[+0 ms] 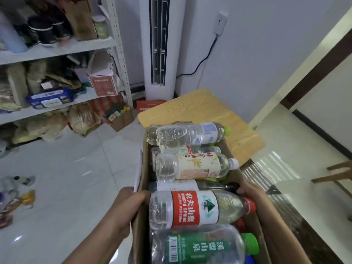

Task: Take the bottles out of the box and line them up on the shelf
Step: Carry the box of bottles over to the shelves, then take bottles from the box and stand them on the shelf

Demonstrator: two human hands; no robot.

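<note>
Our left hand (129, 204) and right hand (248, 189) grip the box (142, 168) walls — we're steadying it so the bottles (190, 208) don't spill, shelf (57, 49) to the left

The room is bright with even indoor light, and shadows are soft. The glossy floor (72, 168) carries small white glints on the left and striped glare on the right. The shelf (57, 48) at far left is smeared by motion blur, while the near bottles (192, 208) look sharp. Straight lines bow toward the edges.
</note>
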